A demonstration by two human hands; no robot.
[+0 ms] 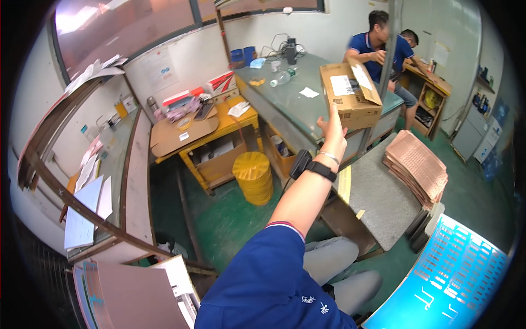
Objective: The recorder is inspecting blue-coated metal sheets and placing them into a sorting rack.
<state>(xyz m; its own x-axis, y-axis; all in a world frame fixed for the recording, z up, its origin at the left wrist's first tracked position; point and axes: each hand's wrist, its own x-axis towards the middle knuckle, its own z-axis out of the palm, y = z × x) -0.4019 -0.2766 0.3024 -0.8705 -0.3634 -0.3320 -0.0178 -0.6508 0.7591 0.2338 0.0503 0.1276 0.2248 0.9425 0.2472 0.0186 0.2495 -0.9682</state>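
My left hand [333, 134] is stretched out to the right of centre, its fingers spread. A black band and a bracelet circle the wrist, and a small black device sits beside the band. Just beyond the fingertips is a brown cardboard box [356, 116] with a white label and a raised flap. It appears at the near right end of the green-topped table [290, 101]. In the picture the fingers overlap the box's lower left edge; whether they touch it I cannot tell. My right hand is out of view.
Copper-coloured sheets [416, 167] are stacked on a grey tabletop [378, 197] at right. A blue patterned panel [452, 274] stands lower right. A yellow bin [253, 178] is on the floor. Two people in blue shirts sit beyond the box. A metal post [389, 55] rises beside it.
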